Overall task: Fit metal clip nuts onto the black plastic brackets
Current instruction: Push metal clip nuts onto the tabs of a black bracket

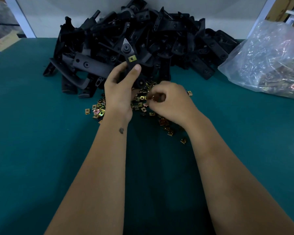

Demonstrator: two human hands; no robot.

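Here, head view, the only one. Left hand (120, 89) raised above the green table (41, 133), fingers and thumb wrapped round one black bracket (128, 53), held upright with its pointed end up. A gold clip nut (132, 58) already sits on that bracket, just above the thumb tip.

Right hand (170, 100) low over the scatter of loose clip nuts (98, 111), fingers curled inward with the tips drawn together at the pile; something small and brownish shows between the fingertips, but I cannot tell whether it is a nut pinched there. The loose nuts lie on the table around and beneath both hands, a few strays trailing toward the right forearm.

Behind the hands, a big heap of black brackets (159, 39) is stacked against the white back wall (46, 12). Far right, a clear plastic bag (268, 60) rests on the table, more gold nuts visible through it at the bottom.
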